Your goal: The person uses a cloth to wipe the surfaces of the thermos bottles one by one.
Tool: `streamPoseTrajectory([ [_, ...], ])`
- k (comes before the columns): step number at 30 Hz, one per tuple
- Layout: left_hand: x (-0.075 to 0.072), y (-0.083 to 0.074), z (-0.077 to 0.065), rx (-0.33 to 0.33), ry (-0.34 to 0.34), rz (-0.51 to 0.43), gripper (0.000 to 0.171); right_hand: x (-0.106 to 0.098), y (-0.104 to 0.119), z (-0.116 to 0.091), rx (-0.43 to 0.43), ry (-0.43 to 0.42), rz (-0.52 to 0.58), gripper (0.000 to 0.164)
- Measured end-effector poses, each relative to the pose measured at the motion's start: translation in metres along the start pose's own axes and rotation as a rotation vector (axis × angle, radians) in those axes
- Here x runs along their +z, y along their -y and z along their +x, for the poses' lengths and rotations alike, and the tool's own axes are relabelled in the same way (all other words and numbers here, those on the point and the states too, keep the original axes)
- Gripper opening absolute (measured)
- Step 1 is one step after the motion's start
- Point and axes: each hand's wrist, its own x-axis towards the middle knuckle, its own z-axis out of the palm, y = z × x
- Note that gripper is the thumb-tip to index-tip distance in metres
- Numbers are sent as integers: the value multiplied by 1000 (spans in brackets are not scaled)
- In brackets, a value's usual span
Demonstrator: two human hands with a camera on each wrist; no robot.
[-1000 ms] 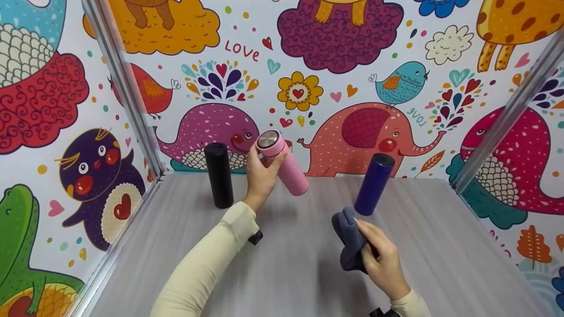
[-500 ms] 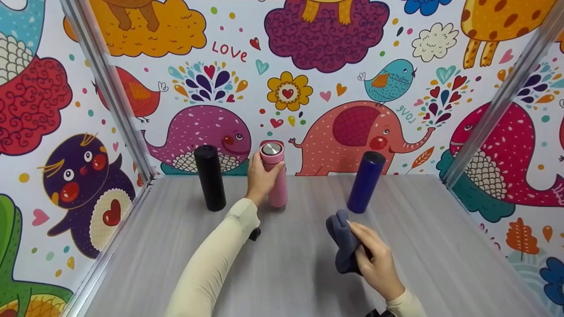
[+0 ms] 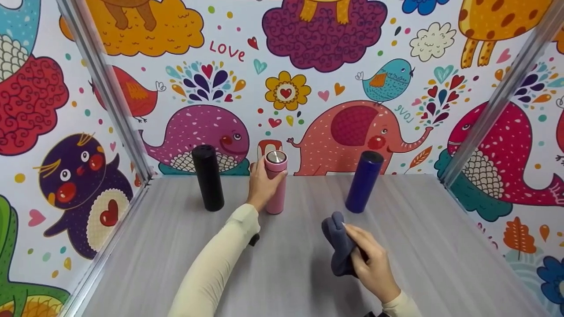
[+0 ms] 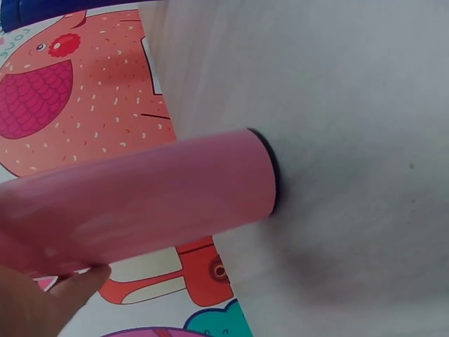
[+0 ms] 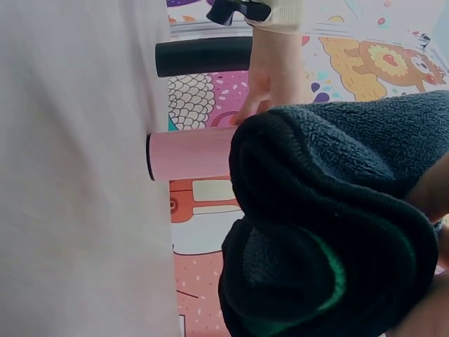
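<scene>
My left hand [image 3: 261, 186] grips a pink thermos bottle [image 3: 276, 201] near its top, with fingers and thumb round its sides. The bottle stands upright, its steel-topped lid facing up. In the left wrist view, the base of the pink bottle [image 4: 189, 186] is at the table surface; whether it bears fully on it I cannot tell. A folded dark grey-blue cloth [image 3: 340, 248] is pinched in my right hand [image 3: 375, 260], above the table at the right. Close up in the right wrist view, the cloth [image 5: 337, 210] looks fluffy, with a green inner edge.
A black bottle [image 3: 208, 178] stands left of the pink one, and a blue bottle [image 3: 364, 181] stands to its right. The grey table [image 3: 282, 273] ends at a cartoon-printed back wall [image 3: 343, 136]. Metal posts [image 3: 108, 88] edge the side walls.
My left hand has brought the pink bottle from tilted and raised to upright, lower and nearer to me. My right hand keeps its hold on the cloth. The head view has shifted slightly.
</scene>
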Motion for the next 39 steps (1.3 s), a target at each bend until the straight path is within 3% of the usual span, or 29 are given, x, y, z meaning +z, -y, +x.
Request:
streamPoseTrajectory([
  [9, -4, -6, -3, -25, -23, 42, 97, 7, 12, 4, -2, 17, 24, 70],
  [14, -12, -11, -19, -36, -33, 68, 100, 4, 35, 16, -3, 16, 48, 66],
  [18, -18, -15, -44, -8, -35, 70, 94, 1, 43, 20, -5, 15, 47, 65],
  [22, -23, -19, -78, 6, -24, 37, 92, 0, 44, 20, -11, 16, 41, 65],
  [33, -29, -17, -173, 25, 108, -112, 93, -1, 40, 16, -8, 6, 28, 65],
  [36, -29, -13, -189, 13, 105, -130, 92, 2, 39, 17, -8, 14, 32, 65],
  [39, -31, -11, -196, 15, 97, -136, 91, 5, 39, 18, -7, 24, 40, 65],
])
